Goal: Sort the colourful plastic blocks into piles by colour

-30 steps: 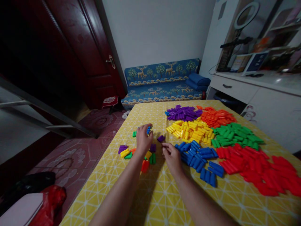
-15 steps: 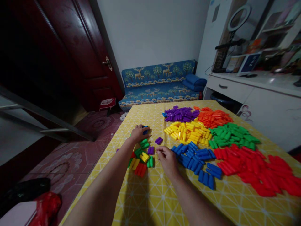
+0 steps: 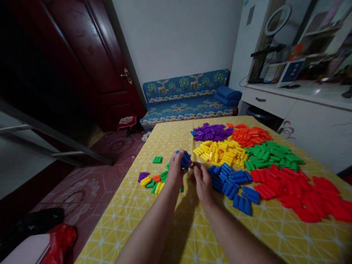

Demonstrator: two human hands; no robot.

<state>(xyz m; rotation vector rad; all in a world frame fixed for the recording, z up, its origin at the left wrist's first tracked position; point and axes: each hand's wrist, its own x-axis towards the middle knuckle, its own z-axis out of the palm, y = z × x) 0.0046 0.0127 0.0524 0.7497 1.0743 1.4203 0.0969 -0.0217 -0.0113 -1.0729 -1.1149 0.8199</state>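
Observation:
My left hand (image 3: 176, 167) is raised over the left part of the table, its fingers closed around blue plastic blocks (image 3: 186, 160) made of joined tubes. Close by on its right, my right hand (image 3: 202, 180) has curled fingers with the tips near the blue blocks. Whether it pinches anything is too small to make out. Under and left of my left arm lies a loose mix of blocks: a purple block (image 3: 143, 176), a yellow block (image 3: 146, 180), an orange block (image 3: 156, 178) and several green ones. One green block (image 3: 157, 160) lies apart, farther back.
Sorted heaps fill the table's right side: blue blocks (image 3: 228, 181), yellow blocks (image 3: 220, 153), purple blocks (image 3: 211, 132), orange blocks (image 3: 250, 135), green blocks (image 3: 275, 157) and red blocks (image 3: 299, 190). A patterned yellow cloth (image 3: 132, 220) covers the table. Behind stands a blue sofa (image 3: 187, 99).
My left hand has come right, away from the mixed blocks, carrying blue blocks up beside my right hand. My right hand has shifted slightly right. The lone green block at the back is now uncovered.

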